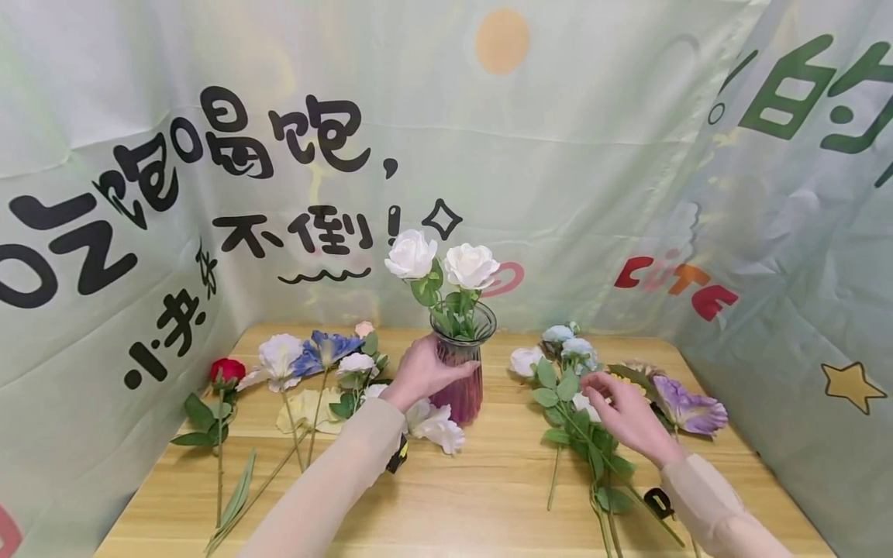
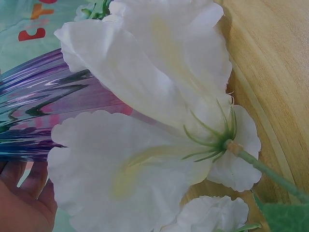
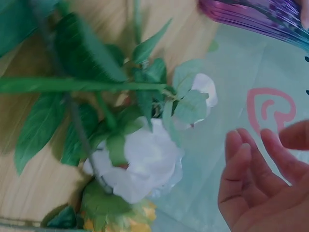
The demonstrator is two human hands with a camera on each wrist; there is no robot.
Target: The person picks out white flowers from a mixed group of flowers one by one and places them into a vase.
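While my left hand (image 1: 422,370) grips the ribbed purple glass vase (image 1: 462,372) at table centre, holding two white roses (image 1: 441,262), arranging is under way. My right hand (image 1: 628,415), fingers loosely spread and empty, hovers over the pale-blue stems (image 1: 568,364); I judge the next move calls for pinching one stem.

Right hand (image 3: 263,186) at lower right, fingers straight and loosely spread, holding nothing, just clear of a white flower (image 3: 142,166) lying among green leaves (image 3: 87,53) on the wooden table (image 3: 29,193). Green stem (image 3: 72,85) runs left-right above the bloom. Ribbed purple vase (image 3: 256,19) at top right.
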